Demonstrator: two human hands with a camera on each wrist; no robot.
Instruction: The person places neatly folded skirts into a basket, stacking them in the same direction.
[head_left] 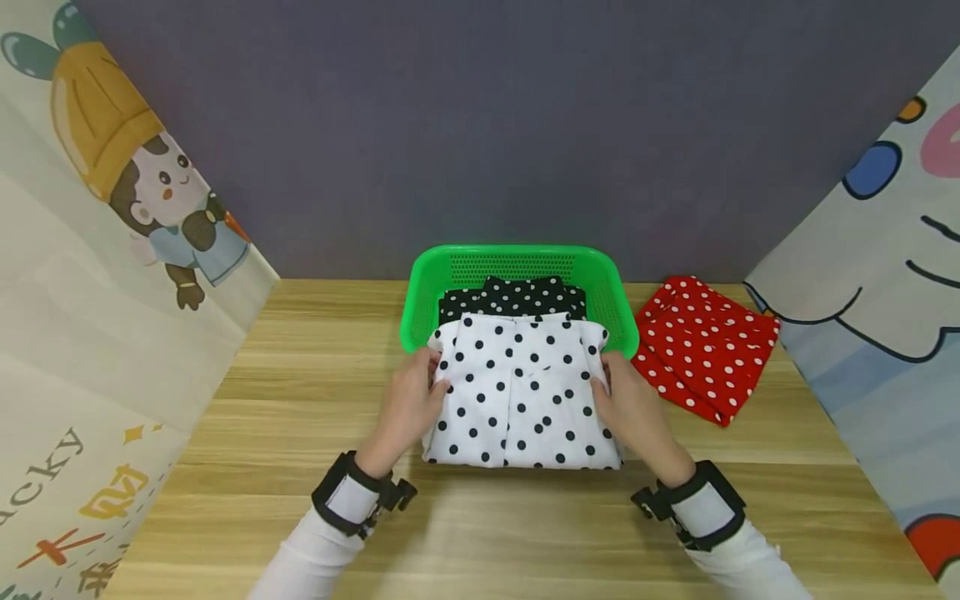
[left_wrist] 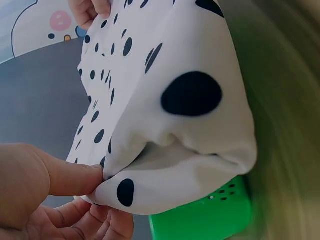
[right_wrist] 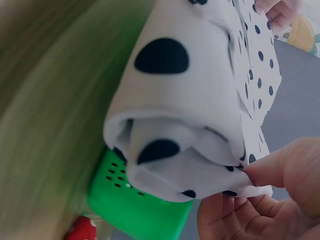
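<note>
Item one: the folded white garment with black dots (head_left: 521, 396). I am holding it between both hands over the wooden table (head_left: 300, 375); its far edge is reaching over the near rim of the green basket (head_left: 517, 262), and its near edge is hanging above the table in front of me. Whether it is touching the rim I cannot tell.

Left hand (head_left: 408, 400): I am gripping the garment's left edge. The left wrist view is showing my thumb (left_wrist: 60, 175) pressing down on the folded corner while my fingers (left_wrist: 100, 222) are curling beneath it, so the cloth is pinched between them. The bulk of the folded garment is lying to the right of this grip.

Right hand (head_left: 633, 404): I am gripping the garment's right edge in the same manner. The right wrist view is showing my thumb (right_wrist: 280, 170) on top of the layered corner and my fingers (right_wrist: 235, 217) curling under it. The bulk is lying to the left of this grip, so the garment is spanning the gap between my two hands.

Item two: a black garment with white dots (head_left: 513, 300), lying inside the green basket, partly behind the white one.

Item three: a folded red garment with white dots (head_left: 705, 346), lying on the table just to the right of the basket, apart from both hands.

Surroundings: printed cartoon panels (head_left: 112, 250) are standing at either side of the table.
</note>
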